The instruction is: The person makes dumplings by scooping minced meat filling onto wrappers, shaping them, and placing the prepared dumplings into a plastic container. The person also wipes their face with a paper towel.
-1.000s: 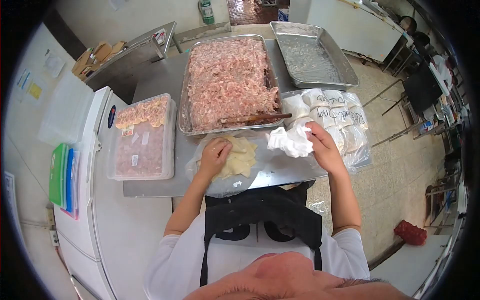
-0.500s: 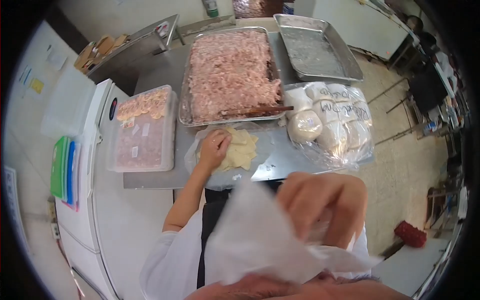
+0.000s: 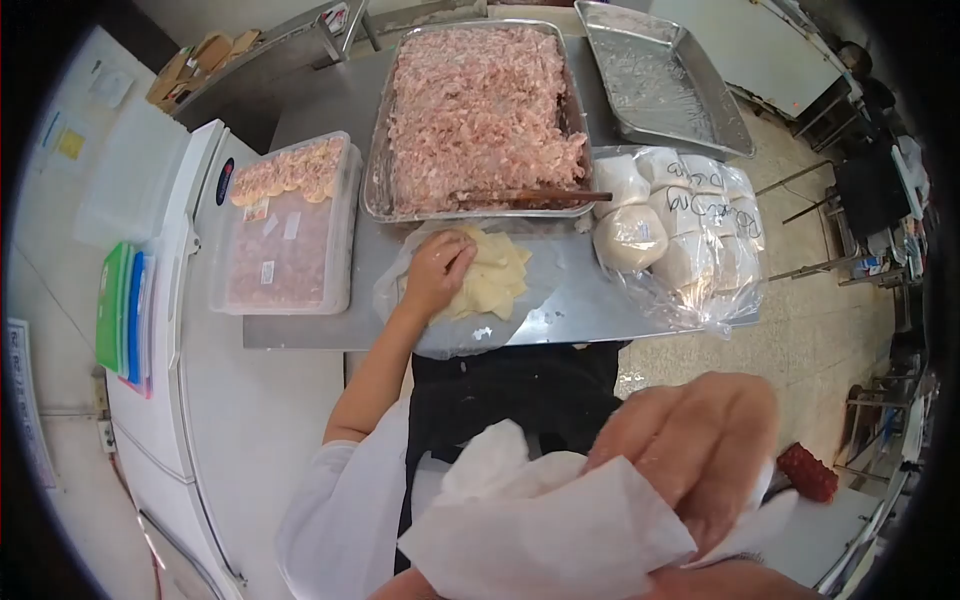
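My left hand [image 3: 438, 268] rests with curled fingers on the left side of a loose pile of pale yellow dough wrappers [image 3: 492, 280]. Under the pile lies a clear plastic sheet [image 3: 395, 300] at the table's front edge. Close to the camera, my right hand [image 3: 690, 450] has its fingers bent over a white paper towel [image 3: 550, 530], its fingertips partly hidden by the paper. Just behind the wrappers, a metal tray [image 3: 376, 160] holds a thick layer of pink minced meat [image 3: 475, 110]. A brown wooden stick [image 3: 530, 196] lies along the tray's near edge.
Left of the tray stands a clear plastic box [image 3: 347, 235] of packed food. On the right sits a clear bag of round white pieces [image 3: 690, 230], with a second metal tray [image 3: 660, 90] behind it. A white freezer [image 3: 270, 440] adjoins the table [image 3: 590, 325].
My right hand and the paper towel have moved down and to the right. The view has tilted down. My left hand stays on the wrappers.
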### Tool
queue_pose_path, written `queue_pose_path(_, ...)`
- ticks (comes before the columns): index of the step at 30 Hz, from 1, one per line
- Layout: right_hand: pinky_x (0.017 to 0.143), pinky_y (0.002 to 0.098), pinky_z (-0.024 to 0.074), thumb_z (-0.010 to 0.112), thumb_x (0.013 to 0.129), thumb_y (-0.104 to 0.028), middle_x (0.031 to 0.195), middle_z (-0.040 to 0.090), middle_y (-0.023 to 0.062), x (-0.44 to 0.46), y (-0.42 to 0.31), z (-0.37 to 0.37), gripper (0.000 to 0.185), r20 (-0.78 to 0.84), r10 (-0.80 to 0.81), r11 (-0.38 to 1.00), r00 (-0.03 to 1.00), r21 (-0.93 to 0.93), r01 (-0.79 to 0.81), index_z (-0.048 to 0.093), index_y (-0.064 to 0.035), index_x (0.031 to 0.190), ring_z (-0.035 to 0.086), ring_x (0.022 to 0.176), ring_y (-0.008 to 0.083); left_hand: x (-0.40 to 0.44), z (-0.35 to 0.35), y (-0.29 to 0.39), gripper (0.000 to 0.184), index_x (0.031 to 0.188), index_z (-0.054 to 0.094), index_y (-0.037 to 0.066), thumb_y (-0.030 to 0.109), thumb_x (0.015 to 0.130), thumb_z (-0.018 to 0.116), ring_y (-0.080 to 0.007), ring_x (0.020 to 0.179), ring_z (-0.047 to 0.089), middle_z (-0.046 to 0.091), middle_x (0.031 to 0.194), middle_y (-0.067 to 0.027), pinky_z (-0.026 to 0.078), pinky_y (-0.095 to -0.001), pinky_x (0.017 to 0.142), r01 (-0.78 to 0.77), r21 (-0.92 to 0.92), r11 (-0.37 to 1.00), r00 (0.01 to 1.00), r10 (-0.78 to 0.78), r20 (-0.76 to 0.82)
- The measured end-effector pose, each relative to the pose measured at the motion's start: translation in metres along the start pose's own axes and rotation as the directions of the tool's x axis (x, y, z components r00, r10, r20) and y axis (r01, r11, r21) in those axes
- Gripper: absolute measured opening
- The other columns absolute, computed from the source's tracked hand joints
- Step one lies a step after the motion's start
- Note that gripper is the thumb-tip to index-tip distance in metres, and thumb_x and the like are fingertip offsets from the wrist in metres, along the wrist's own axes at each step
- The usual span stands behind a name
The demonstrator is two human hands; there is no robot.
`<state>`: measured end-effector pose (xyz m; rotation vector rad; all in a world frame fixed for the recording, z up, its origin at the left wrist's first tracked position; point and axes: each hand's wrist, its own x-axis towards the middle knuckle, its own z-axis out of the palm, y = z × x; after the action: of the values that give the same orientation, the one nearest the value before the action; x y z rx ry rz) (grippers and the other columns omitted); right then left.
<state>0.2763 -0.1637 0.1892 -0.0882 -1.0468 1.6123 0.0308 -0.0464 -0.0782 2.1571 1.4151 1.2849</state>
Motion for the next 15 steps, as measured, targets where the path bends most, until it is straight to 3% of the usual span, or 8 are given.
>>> queue_pose_path(4, 0.096, 0.0486, 0.0414, 0.058, 0.093, -0.019, 0.105, 0.057, 0.0253, 0.014, 0.022, -0.015, 0.027, 0.328, -0.067, 0.971, 0.942, 0.239, -0.013, 0.061, 0.0059, 0.101, 0.056, 0.106, 0.0389, 0.007, -0.002, 0.001, 0.009, 0.087, 0.069, -0.001, 0.007, 0.083, 0.067, -0.0286, 0.086, 0.065, 0.068, 0.090, -0.0135, 0.051, -0.0351, 0.077, -0.028, 0.031, 0.999, 1.000, 0.027, 0.013)
queue_pose_path(9, 0.105, 0.0446, 0.0331, 0.050, 0.098, -0.019, 0.136, 0.044, 0.0306, 0.017, 0.045, -0.026, 0.040, 0.557, -0.095, 0.859, 0.825, 0.465, -0.215, 0.051, 0.0111, 0.125, 0.044, 0.128, 0.0391, 0.008, 0.000, 0.001, 0.010, 0.087, 0.069, -0.002, 0.007, 0.083, 0.067, -0.0286, 0.086, 0.065, 0.068, 0.091, -0.0136, 0.050, -0.0349, 0.077, 0.008, 0.012, 1.000, 1.000, -0.008, 0.027)
queue_pose_path(10, 0.106, 0.0429, 0.0310, 0.050, 0.099, -0.022, 0.137, 0.044, 0.0267, 0.022, 0.043, -0.031, 0.042, 0.661, 0.000, 0.941, 0.750, 0.253, -0.224, 0.051, 0.0096, 0.126, 0.042, 0.129, 0.0372, 0.007, -0.002, 0.001, 0.010, 0.087, 0.068, -0.002, 0.008, 0.083, 0.067, -0.0288, 0.086, 0.065, 0.068, 0.091, -0.0137, 0.050, -0.0349, 0.077, 0.027, -0.003, 1.000, 0.999, -0.027, 0.044)
queue_pose_path(13, 0.106, 0.0426, 0.0299, 0.052, 0.097, -0.025, 0.135, 0.046, 0.0234, 0.030, 0.046, -0.034, 0.044, 0.727, 0.057, 0.948, 0.684, 0.174, -0.265, 0.051, 0.0072, 0.127, 0.042, 0.127, 0.0355, 0.007, -0.001, 0.001, 0.011, 0.086, 0.069, 0.000, 0.010, 0.082, 0.067, -0.0305, 0.086, 0.064, 0.067, 0.089, -0.0133, 0.050, -0.0371, 0.076, -0.002, 0.009, 1.000, 1.000, 0.002, 0.009)
queue_pose_path(15, 0.105, 0.0404, 0.0306, 0.059, 0.090, -0.029, 0.131, 0.049, 0.0213, 0.023, 0.050, -0.036, 0.051, 0.704, 0.055, 0.953, 0.709, 0.175, -0.248, 0.051, 0.0052, 0.128, 0.044, 0.124, 0.0326, 0.008, -0.001, 0.003, 0.011, 0.086, 0.069, -0.001, 0.010, 0.083, 0.067, -0.0304, 0.086, 0.064, 0.067, 0.089, -0.0134, 0.050, -0.0372, 0.076, -0.010, 0.014, 1.000, 1.000, 0.010, 0.007)
